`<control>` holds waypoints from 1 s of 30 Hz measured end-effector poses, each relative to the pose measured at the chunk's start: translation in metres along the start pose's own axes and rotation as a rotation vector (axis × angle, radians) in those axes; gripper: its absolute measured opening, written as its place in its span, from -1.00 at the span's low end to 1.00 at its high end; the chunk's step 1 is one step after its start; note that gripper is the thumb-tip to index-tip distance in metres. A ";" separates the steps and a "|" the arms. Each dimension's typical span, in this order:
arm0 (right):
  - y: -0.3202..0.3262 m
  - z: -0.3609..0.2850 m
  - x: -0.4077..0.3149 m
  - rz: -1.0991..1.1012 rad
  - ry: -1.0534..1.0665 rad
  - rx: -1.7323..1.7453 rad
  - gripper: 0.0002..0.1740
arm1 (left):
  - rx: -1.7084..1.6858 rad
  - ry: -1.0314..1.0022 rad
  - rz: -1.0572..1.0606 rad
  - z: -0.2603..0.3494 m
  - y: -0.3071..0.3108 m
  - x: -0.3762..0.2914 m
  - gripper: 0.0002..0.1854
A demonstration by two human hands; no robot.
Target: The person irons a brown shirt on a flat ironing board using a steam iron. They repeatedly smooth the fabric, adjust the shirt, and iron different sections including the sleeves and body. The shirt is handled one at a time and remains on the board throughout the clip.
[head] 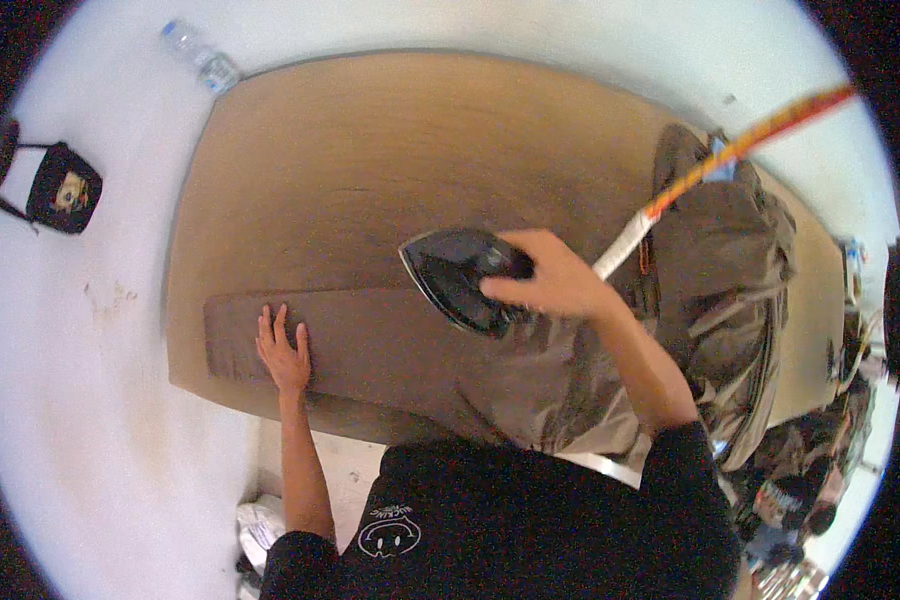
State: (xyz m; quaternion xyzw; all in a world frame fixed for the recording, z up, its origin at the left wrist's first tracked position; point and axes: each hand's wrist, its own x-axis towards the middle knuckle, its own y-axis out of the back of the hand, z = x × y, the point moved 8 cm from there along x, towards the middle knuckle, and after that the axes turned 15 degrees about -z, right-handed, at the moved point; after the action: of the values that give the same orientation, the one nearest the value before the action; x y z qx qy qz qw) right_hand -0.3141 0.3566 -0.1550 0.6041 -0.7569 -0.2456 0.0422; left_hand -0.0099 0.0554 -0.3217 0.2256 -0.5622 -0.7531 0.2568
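A dark clothes iron (pixel 457 274) is gripped by my right hand (pixel 547 274), its pointed tip facing left. The iron is over the upper edge of a dark brown garment (pixel 390 337); whether its soleplate touches the cloth cannot be made out. My left hand (pixel 281 349) lies flat, fingers apart, on the smooth, narrow left part of the garment. Towards the right the cloth is bunched and creased (pixel 735 255). From the iron's back a cord (pixel 690 184), white-sleeved and then orange and red, rises to the upper right.
Beneath the garment is a wide tan-covered table (pixel 420 135). Clear plastic bottles (pixel 199 56) are past its upper left corner, and a black chair (pixel 64 187) stands on the pale floor at left. Piled clothes and clutter (pixel 802 480) lie at lower right.
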 end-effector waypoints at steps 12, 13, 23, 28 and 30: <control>0.031 0.030 -0.156 0.616 0.346 0.170 -0.12 | -0.046 0.127 0.033 -0.002 -0.006 -0.008 -0.48; 0.028 0.035 -0.155 0.548 0.329 0.242 -0.11 | -0.066 0.076 0.060 0.001 -0.004 -0.009 -0.48; 0.020 0.035 -0.120 0.533 0.203 0.073 0.05 | -0.063 0.095 0.030 -0.004 0.000 -0.002 -0.47; 0.026 0.053 -0.068 0.338 -0.270 -0.018 -0.29 | -0.097 0.069 0.064 0.002 0.007 -0.001 -0.49; 0.029 0.046 -0.040 0.271 -0.221 -0.046 -0.38 | -0.106 0.133 0.035 0.007 0.003 0.002 -0.50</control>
State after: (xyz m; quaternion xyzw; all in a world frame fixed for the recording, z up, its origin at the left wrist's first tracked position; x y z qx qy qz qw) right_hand -0.3459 0.4127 -0.1736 0.4649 -0.8255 -0.3201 0.0052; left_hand -0.0148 0.0584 -0.3168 0.2512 -0.5071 -0.7606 0.3181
